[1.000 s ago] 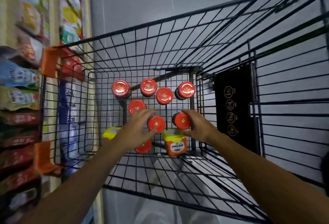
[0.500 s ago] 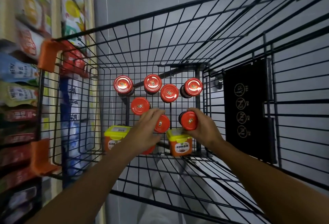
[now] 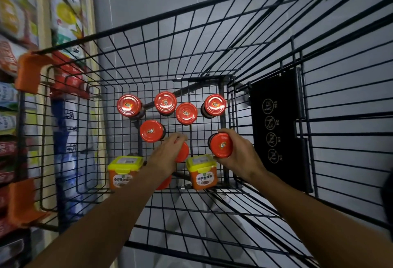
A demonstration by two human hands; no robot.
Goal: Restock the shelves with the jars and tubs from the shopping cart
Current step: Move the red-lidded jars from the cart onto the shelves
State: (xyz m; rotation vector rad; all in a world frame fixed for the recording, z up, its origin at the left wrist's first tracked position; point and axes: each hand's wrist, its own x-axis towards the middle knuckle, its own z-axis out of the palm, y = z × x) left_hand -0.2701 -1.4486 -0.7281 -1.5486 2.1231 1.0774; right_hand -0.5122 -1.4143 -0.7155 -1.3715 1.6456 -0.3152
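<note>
Our right hand [image 3: 238, 155] grips a red-lidded glass jar [image 3: 221, 145] tilted, lid facing us, at centre right. Left hand [image 3: 165, 159] curls over another red-lidded jar [image 3: 182, 152] directly under its fingers; the lift goes straight up. Shelves [image 3: 19, 76] sit at frame left.

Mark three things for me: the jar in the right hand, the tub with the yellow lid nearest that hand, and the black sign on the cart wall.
jar [image 3: 221, 145], head view, red lid
tub [image 3: 202, 165], head view, yellow lid
black sign [image 3: 282, 161], head view, bare lower panel
</note>
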